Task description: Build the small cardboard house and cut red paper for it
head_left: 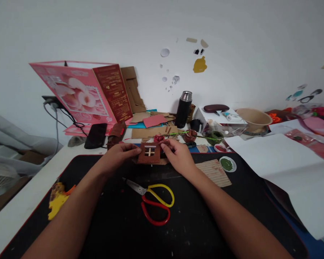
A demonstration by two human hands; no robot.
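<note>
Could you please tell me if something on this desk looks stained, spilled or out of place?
No spill stands out. The corrugated cardboard, beside the green paint dish, has reddish-brown smears near its top right corner, unlike its otherwise plain tan surface. The yellow piece at the left carries dark blotches; cause unclear.

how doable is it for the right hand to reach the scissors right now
Likely yes: the scissors lie uncovered on the black mat, nothing standing between, though the right hand is busy at the brown frame.
</note>
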